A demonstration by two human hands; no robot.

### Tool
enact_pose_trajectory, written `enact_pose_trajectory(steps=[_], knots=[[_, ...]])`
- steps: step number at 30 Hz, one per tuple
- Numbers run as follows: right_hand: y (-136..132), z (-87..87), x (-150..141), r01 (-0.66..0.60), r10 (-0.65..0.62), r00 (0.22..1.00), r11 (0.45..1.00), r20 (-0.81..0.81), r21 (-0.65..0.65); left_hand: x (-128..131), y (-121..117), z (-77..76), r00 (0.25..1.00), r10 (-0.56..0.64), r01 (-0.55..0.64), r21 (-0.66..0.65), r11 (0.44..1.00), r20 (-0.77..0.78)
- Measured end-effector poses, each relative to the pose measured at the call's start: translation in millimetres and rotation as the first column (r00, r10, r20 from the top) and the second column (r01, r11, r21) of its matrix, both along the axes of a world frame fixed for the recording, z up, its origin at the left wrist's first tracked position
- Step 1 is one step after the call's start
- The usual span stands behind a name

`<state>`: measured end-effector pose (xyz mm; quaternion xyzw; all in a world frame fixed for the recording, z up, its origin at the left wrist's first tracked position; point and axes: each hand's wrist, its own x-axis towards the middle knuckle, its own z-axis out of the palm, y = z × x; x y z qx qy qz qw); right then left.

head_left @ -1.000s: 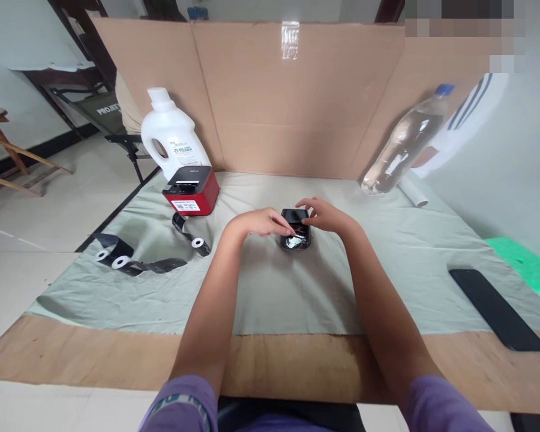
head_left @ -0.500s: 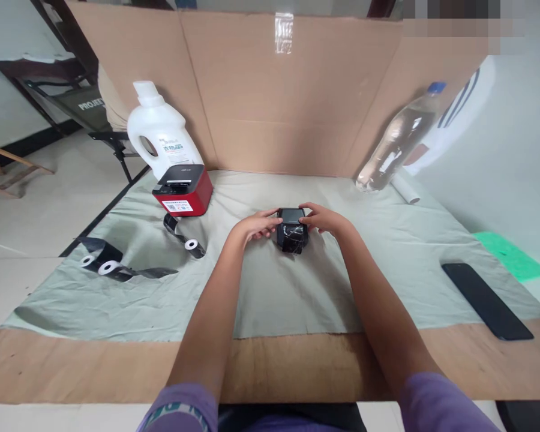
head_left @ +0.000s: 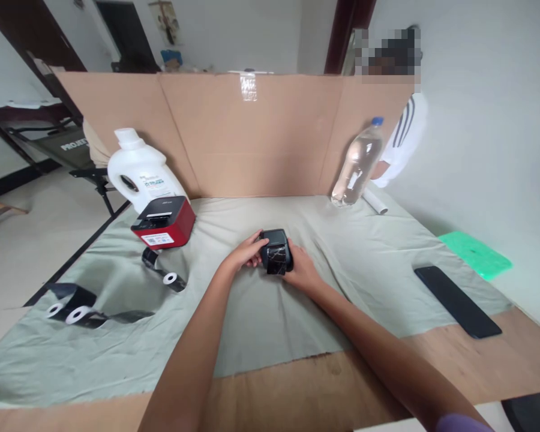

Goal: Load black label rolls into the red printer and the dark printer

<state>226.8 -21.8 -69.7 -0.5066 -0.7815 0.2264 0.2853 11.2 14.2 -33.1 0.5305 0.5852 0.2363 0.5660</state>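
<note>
A small black portable printer (head_left: 274, 237) is between my two hands in the middle of the cloth. A strip of black marbled paper (head_left: 276, 260) hangs down its near side. My left hand (head_left: 248, 252) grips the left side, with its thumb on the top edge and its fingers curled beside it. Along the right side, my right hand (head_left: 302, 267) is wrapped around the body; most of its fingers are hidden behind the printer. Left of my hands lie black paper rolls with white cores, one (head_left: 174, 282) by itself and two (head_left: 86, 316) together.
A red and black printer (head_left: 168, 222) stands at the left before a white detergent jug (head_left: 146, 171). A cardboard screen (head_left: 261, 138) closes the back. A water bottle (head_left: 359, 162), white tube (head_left: 375, 201), phone (head_left: 456, 301) and green sheet (head_left: 474, 253) are rightward. Another person sits behind the screen.
My right hand has slid from the printer's top right corner down around its right side. The printer has turned a little. My view has tilted up and shifted right.
</note>
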Motion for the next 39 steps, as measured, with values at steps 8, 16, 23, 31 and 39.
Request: enact_pose_trajectory(steps=[8, 16, 23, 31, 39], knots=[[46.2, 22.5, 91.7, 0.050, -0.039, 0.988, 0.996, -0.147, 0.075, 87.0, 36.8, 16.4, 0.976, 0.052, -0.082, 0.137, 0.987, 0.211], [78.4, 10.9, 240.1, 0.398, -0.366, 0.909, 0.905, -0.197, 0.152, 260.7, 120.4, 27.0, 0.969, -0.196, 0.166, 0.193, 0.967, 0.147], [80.6, -13.8, 274.6, 0.505, -0.498, 0.863, 0.857, -0.081, 0.101, 314.4, 145.5, -3.8, 0.965, -0.257, 0.248, 0.152, 0.957, 0.044], [87.5, -20.7, 274.8, 0.540, -0.529, 0.841, 0.835, -0.118, 0.104, 327.7, 161.7, -12.5, 0.963, -0.268, 0.263, 0.147, 0.953, 0.013], [91.4, -26.8, 275.3, 0.576, -0.577, 0.816, 0.812, -0.023, 0.095, 297.3, 128.6, -12.4, 0.979, -0.196, 0.201, 0.130, 0.971, -0.052]])
